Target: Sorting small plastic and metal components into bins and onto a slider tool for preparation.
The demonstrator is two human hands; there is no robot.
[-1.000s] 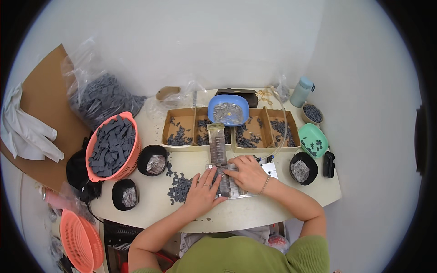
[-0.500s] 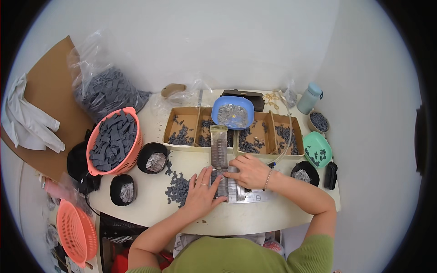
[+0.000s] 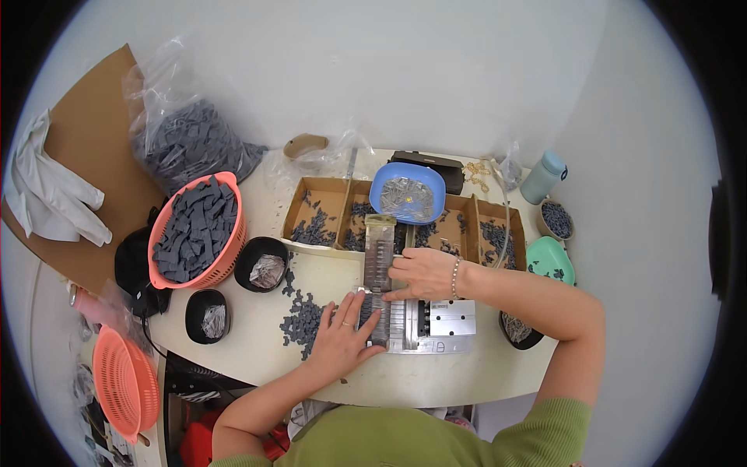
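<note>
Left hand (image 3: 340,335): fingers spread, laid on the jig (image 3: 399,331); we see nothing grasped. Right hand (image 3: 424,274): index extended to the jig, other fingers part-curled; any hold, we cannot tell. Jig: on the table (image 3: 257,358), before us. Beyond it: blue bowl (image 3: 408,171), divided box (image 3: 323,198). To its left: loose grey pieces (image 3: 303,321), two black bowls (image 3: 246,265), pink basket (image 3: 229,263).

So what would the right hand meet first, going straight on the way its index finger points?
Likely the left hand: the index finger of the right hand points left across the ribbed strip, with the left fingertips just beyond. Depth is unclear; the strip might catch it first.
</note>
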